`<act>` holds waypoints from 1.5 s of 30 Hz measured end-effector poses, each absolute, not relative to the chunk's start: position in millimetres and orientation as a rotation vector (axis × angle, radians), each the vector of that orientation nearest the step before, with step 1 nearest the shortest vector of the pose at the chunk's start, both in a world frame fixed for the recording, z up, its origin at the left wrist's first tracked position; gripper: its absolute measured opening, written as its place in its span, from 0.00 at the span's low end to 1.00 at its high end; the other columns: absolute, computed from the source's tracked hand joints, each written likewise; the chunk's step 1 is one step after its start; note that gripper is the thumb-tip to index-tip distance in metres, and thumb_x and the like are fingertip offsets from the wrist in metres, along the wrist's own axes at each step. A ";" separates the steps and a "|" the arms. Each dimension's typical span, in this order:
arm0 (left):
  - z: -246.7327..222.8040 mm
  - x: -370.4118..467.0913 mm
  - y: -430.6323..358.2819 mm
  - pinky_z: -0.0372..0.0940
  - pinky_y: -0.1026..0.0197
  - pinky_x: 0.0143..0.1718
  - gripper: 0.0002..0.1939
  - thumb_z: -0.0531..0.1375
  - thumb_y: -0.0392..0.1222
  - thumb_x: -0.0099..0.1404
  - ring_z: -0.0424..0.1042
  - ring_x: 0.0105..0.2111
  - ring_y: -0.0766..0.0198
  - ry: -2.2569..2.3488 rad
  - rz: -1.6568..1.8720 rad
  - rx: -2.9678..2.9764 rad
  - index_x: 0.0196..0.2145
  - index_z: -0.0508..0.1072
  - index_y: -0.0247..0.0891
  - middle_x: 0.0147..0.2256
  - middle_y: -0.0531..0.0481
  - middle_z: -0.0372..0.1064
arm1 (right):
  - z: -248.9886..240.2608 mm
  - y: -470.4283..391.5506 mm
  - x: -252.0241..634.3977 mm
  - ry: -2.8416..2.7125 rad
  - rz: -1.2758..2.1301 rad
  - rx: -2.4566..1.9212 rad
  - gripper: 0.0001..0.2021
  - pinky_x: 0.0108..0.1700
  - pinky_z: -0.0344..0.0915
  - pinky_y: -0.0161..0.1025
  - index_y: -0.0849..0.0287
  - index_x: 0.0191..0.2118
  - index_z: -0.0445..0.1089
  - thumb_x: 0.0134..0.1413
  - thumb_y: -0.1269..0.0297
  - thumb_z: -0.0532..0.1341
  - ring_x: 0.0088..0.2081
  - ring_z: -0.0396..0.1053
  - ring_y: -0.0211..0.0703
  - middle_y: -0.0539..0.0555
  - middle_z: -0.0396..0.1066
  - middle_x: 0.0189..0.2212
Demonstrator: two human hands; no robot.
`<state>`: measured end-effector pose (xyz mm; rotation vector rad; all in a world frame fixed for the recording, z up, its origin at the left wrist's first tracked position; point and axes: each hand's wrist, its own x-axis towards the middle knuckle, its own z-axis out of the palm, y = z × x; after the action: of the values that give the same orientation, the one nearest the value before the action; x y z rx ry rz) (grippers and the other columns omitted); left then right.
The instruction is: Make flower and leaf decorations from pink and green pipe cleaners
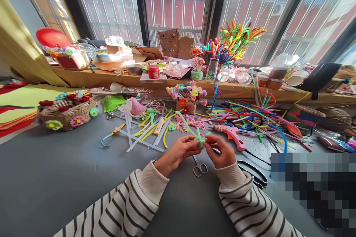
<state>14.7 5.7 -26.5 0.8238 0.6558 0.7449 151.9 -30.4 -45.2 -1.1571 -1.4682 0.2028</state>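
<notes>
A light green pipe-cleaner flower point(200, 140) is pinched between my two hands above the table. My left hand point(178, 153) grips it from the left with thumb and fingers, and my right hand point(221, 152) pinches its right side. One long green stem point(185, 123) sticks out up and to the left. Below and between the hands, small scissors point(199, 166) lie on the grey table, their blades partly hidden. Just beyond my right hand rests a pink hot glue gun point(232, 135). Larger black-handled scissors point(254, 172) lie beside my right sleeve.
Glue sticks point(144, 140) and yellow pipe cleaners lie left of centre. A heap of coloured pipe cleaners point(250, 114) spreads at the right. A twine basket with flowers point(68, 113) stands left; a small flower pot point(187, 105) stands ahead. A cluttered ledge point(116, 76) runs under the windows.
</notes>
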 end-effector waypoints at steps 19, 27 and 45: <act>-21.3 14.5 3.7 0.62 0.63 0.33 0.11 0.62 0.35 0.43 0.68 0.24 0.68 0.703 0.715 0.849 0.23 0.62 0.35 0.20 0.55 0.66 | -50.2 -25.5 151.5 -1.249 0.804 -1.149 0.12 0.15 0.60 0.32 0.60 0.23 0.61 0.41 0.55 0.54 0.14 0.58 0.32 0.46 0.59 0.15; -20.1 13.1 3.5 0.62 0.64 0.33 0.09 0.60 0.35 0.46 0.69 0.25 0.68 0.665 0.652 0.788 0.24 0.61 0.35 0.21 0.54 0.67 | -45.5 -28.9 157.1 -1.696 -0.025 -1.190 0.07 0.22 0.61 0.33 0.58 0.30 0.63 0.48 0.68 0.48 0.20 0.60 0.35 0.51 0.61 0.22; -23.0 13.4 3.7 0.62 0.67 0.32 0.08 0.59 0.34 0.47 0.68 0.25 0.71 0.603 0.646 0.774 0.25 0.61 0.36 0.22 0.55 0.67 | -47.9 -31.4 159.7 -1.793 -0.250 -1.077 0.08 0.30 0.61 0.35 0.57 0.33 0.63 0.49 0.72 0.50 0.29 0.62 0.39 0.54 0.64 0.26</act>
<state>13.4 3.7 -23.0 0.7742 0.6034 0.6463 159.7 -31.4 -47.9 -1.0768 -1.7934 -0.2504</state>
